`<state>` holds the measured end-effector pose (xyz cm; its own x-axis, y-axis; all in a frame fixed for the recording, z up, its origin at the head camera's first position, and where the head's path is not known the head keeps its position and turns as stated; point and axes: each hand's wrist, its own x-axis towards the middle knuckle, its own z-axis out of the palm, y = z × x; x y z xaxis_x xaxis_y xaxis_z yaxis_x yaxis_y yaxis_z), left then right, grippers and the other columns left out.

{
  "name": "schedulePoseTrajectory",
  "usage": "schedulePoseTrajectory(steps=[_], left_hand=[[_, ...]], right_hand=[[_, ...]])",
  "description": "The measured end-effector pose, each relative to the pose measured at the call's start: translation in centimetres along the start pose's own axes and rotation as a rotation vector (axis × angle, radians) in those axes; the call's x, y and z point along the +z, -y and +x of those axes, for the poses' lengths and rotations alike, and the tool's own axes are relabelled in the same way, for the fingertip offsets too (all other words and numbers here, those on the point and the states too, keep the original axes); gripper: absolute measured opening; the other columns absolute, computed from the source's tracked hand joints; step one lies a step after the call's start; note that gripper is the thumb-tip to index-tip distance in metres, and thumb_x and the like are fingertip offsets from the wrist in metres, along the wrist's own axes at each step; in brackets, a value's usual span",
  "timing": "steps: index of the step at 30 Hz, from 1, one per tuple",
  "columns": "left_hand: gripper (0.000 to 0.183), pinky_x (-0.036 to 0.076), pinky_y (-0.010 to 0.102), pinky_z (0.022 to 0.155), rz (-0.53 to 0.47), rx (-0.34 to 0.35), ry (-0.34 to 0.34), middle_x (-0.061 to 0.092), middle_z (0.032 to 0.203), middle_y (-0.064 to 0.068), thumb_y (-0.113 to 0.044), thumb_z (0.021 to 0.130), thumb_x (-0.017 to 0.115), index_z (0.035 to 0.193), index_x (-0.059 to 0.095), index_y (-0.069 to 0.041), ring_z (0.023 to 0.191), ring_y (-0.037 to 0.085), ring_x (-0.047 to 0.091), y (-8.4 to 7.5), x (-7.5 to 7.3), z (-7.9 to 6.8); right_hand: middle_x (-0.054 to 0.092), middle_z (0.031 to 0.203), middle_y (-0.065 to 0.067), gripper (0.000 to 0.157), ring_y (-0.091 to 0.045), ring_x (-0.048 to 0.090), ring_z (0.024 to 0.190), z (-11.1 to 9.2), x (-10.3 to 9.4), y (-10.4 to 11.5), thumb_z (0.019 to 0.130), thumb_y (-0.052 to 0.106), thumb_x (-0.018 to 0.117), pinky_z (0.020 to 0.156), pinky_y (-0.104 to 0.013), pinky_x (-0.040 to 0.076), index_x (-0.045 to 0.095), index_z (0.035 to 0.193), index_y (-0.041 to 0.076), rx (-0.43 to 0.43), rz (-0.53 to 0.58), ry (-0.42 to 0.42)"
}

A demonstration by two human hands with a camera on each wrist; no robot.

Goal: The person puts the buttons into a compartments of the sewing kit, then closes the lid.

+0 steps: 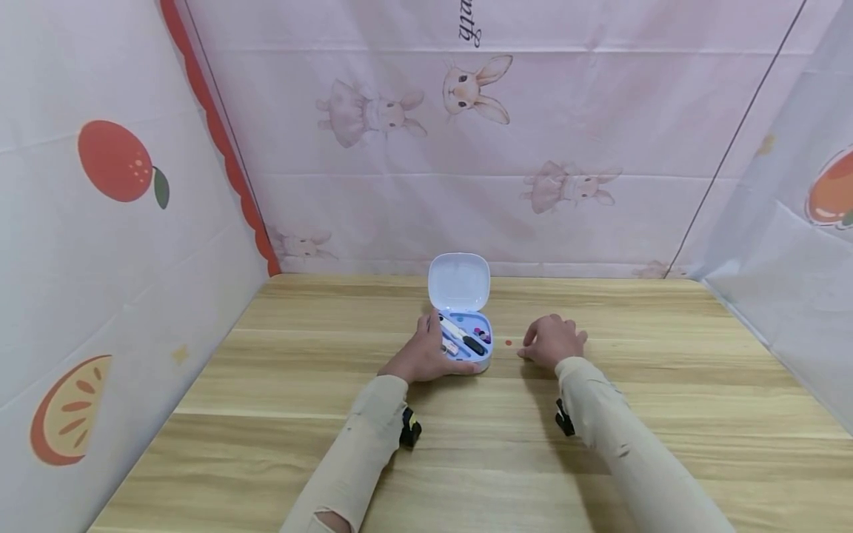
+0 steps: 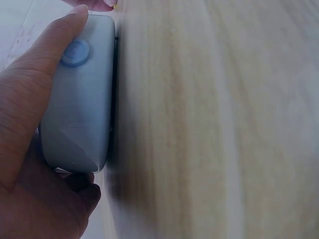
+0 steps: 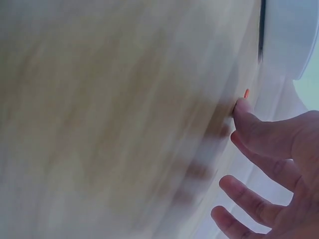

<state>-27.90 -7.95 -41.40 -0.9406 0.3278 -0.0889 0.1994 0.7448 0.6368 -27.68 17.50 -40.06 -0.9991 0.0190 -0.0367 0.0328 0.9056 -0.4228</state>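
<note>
A small pale blue and white case (image 1: 484,357) stands on the table with its lid (image 1: 459,282) raised. My left hand (image 1: 425,354) grips its left side, thumb along the front by a round blue catch (image 2: 75,53). Inside lie a white tool with a black end (image 1: 474,346) and small pink and purple pieces (image 1: 482,335). To the right of the case, a small flat red disc (image 1: 509,343) lies on the table. My right hand (image 1: 552,342) is beside the disc, thumb and forefinger together low at the wood, pinching a tiny yellow piece (image 2: 115,6); the other fingers spread loosely.
The wood-grain table (image 1: 466,459) reaches back to a pink cloth wall (image 1: 413,207) printed with rabbits. White printed cloth walls (image 1: 200,296) stand on both sides. The raised lid is close to the back edge.
</note>
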Motion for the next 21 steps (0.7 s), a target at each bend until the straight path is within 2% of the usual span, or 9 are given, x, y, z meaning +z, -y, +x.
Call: schedulePoseTrajectory(steps=[5,10,14,21], left_hand=[[0.138,0.039,0.048,0.109,-0.009,0.007,-0.003,0.015,0.161,0.016,-0.064,0.071,0.084,0.163,-0.004,-0.009,0.129,0.032,0.042,0.02,-0.10,-0.11],[0.138,0.040,0.047,0.108,-0.012,0.011,-0.001,0.015,0.161,0.016,-0.064,0.071,0.084,0.163,-0.004,-0.009,0.128,0.032,0.043,0.08,-0.06,-0.09],[0.139,0.039,0.047,0.109,-0.017,0.012,-0.001,0.013,0.162,0.015,-0.064,0.071,0.084,0.163,-0.005,-0.010,0.128,0.032,0.042,0.04,-0.04,-0.09],[0.140,0.039,0.047,0.109,-0.019,0.012,-0.003,0.013,0.162,0.015,-0.064,0.071,0.084,0.163,-0.005,-0.010,0.128,0.032,0.042,0.09,0.06,-0.05]], right_hand=[[0.064,0.122,-0.021,0.011,-0.050,0.048,0.114,0.23,-0.16,-0.42,0.083,0.021,0.084,0.102,-0.077,0.019,0.079,0.087,0.012,0.004,-0.011,-0.007],[0.069,0.114,-0.019,0.005,-0.051,0.049,0.113,0.34,-0.27,-0.76,0.084,0.017,0.082,0.103,-0.079,0.015,0.080,0.084,0.012,-0.012,-0.013,-0.023],[0.071,0.108,-0.016,0.005,-0.051,0.051,0.111,0.38,-0.24,-0.82,0.084,0.014,0.081,0.103,-0.076,0.017,0.080,0.080,0.012,-0.024,-0.032,-0.051],[0.068,0.108,-0.018,0.005,-0.050,0.052,0.110,0.47,-0.01,-0.69,0.081,0.012,0.080,0.100,-0.071,0.023,0.077,0.078,0.010,-0.040,-0.089,-0.081]])
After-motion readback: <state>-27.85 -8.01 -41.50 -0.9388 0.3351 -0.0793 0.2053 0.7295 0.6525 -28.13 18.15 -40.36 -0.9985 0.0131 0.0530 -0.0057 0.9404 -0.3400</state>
